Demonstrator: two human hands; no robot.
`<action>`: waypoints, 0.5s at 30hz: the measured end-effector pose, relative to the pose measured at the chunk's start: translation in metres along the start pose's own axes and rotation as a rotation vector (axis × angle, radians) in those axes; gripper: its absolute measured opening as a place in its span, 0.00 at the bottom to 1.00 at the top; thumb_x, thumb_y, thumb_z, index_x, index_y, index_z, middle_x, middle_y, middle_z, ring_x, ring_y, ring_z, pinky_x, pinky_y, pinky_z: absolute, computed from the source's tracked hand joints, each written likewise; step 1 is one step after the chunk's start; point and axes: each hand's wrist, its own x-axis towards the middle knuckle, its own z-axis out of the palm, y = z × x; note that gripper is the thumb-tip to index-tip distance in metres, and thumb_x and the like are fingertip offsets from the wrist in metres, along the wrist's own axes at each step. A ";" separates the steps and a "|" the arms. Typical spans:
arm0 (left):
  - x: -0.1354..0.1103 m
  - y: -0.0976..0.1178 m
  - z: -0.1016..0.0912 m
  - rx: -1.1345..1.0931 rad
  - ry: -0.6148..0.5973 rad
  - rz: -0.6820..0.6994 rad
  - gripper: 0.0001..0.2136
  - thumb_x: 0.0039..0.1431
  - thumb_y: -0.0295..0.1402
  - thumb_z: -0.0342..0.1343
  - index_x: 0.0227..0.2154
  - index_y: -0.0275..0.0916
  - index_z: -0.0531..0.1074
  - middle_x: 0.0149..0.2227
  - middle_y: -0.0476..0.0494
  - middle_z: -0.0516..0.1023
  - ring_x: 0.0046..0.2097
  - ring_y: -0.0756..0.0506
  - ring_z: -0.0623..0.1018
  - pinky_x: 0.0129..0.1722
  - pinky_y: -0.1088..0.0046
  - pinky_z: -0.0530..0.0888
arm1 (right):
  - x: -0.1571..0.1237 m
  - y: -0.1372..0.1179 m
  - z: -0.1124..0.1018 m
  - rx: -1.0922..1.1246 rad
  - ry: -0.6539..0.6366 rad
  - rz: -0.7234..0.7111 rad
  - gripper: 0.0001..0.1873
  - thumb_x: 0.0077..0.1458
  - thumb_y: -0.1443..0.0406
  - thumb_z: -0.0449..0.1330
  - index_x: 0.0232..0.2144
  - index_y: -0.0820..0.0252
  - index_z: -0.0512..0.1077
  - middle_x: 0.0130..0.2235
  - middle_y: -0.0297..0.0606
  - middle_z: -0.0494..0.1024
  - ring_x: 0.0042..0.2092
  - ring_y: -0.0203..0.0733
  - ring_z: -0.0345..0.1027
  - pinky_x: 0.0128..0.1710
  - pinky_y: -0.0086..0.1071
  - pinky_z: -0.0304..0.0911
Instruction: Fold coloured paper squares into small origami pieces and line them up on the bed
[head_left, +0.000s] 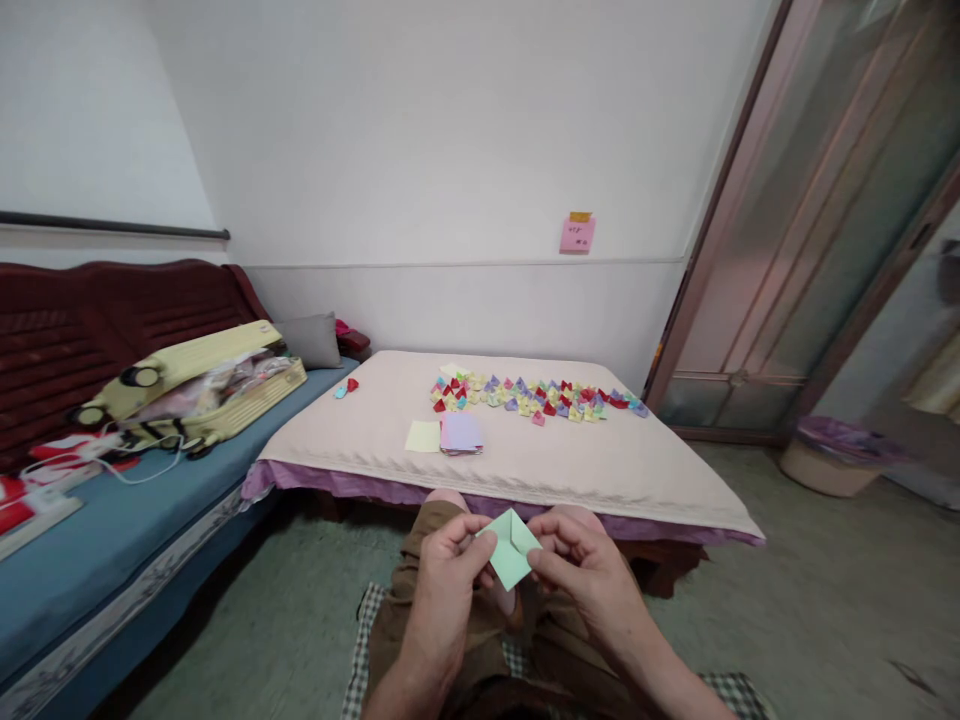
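I hold a small pale green folded paper (511, 553) over my knees with both hands. My left hand (448, 580) pinches its left edge with thumb and fingers closed. My right hand (581, 572) pinches its right edge the same way. Ahead stands a low table (637, 470) under a cream cloth. On it lie a stack of purple paper sheets (460, 434), a yellow sheet (424, 436) beside it, and a row of several small folded paper pieces (534, 395) in mixed colours.
A blue-cushioned sofa (112, 530) at the left carries an open yellow case (196, 388) and a grey cushion (310, 341). Two small folded pieces (346, 387) lie at the table's left corner. A sliding door (810, 230) and a lined bin (834, 455) are at the right. A pink note (577, 235) hangs on the wall.
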 end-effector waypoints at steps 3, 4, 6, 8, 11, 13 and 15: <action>0.000 -0.002 0.000 0.065 0.019 0.014 0.11 0.50 0.36 0.62 0.33 0.34 0.76 0.23 0.50 0.72 0.23 0.53 0.66 0.23 0.79 0.63 | 0.000 0.003 0.000 0.012 -0.005 0.002 0.09 0.45 0.62 0.66 0.28 0.61 0.74 0.19 0.26 0.67 0.21 0.32 0.59 0.23 0.26 0.54; 0.000 -0.001 0.000 0.090 0.028 0.031 0.11 0.49 0.36 0.62 0.33 0.34 0.76 0.22 0.50 0.71 0.23 0.53 0.66 0.23 0.79 0.63 | 0.000 0.004 0.000 0.013 -0.005 -0.003 0.09 0.45 0.61 0.66 0.29 0.61 0.74 0.19 0.26 0.67 0.21 0.32 0.59 0.23 0.26 0.54; -0.001 -0.001 0.000 0.133 0.043 0.067 0.09 0.49 0.34 0.62 0.32 0.34 0.77 0.21 0.50 0.71 0.23 0.52 0.66 0.23 0.78 0.63 | 0.000 0.004 0.000 0.014 -0.001 -0.011 0.10 0.45 0.61 0.67 0.29 0.61 0.74 0.19 0.26 0.67 0.21 0.32 0.58 0.23 0.26 0.53; -0.002 0.000 0.000 0.168 0.049 0.098 0.07 0.48 0.32 0.62 0.30 0.35 0.78 0.21 0.50 0.71 0.23 0.52 0.66 0.23 0.78 0.64 | 0.000 0.003 0.000 0.022 -0.004 -0.009 0.11 0.45 0.60 0.67 0.30 0.61 0.75 0.18 0.26 0.66 0.21 0.31 0.58 0.22 0.26 0.53; -0.003 0.000 0.000 0.207 0.057 0.122 0.06 0.47 0.30 0.62 0.30 0.36 0.79 0.23 0.50 0.73 0.24 0.52 0.67 0.24 0.78 0.64 | -0.001 0.003 -0.001 0.036 -0.031 -0.018 0.11 0.46 0.60 0.67 0.30 0.61 0.76 0.19 0.27 0.66 0.21 0.31 0.57 0.22 0.25 0.52; -0.003 -0.001 0.000 0.220 0.059 0.129 0.07 0.46 0.30 0.62 0.31 0.36 0.79 0.23 0.49 0.73 0.25 0.51 0.67 0.25 0.77 0.65 | -0.001 0.004 -0.002 0.024 -0.041 -0.048 0.10 0.46 0.60 0.67 0.30 0.61 0.76 0.21 0.28 0.68 0.22 0.31 0.58 0.22 0.25 0.53; -0.003 0.000 0.000 0.219 0.045 0.129 0.07 0.46 0.30 0.61 0.31 0.36 0.78 0.24 0.48 0.74 0.25 0.50 0.68 0.25 0.77 0.66 | 0.000 0.004 -0.003 -0.005 -0.036 -0.078 0.08 0.46 0.61 0.67 0.29 0.61 0.77 0.23 0.30 0.70 0.24 0.32 0.59 0.24 0.25 0.55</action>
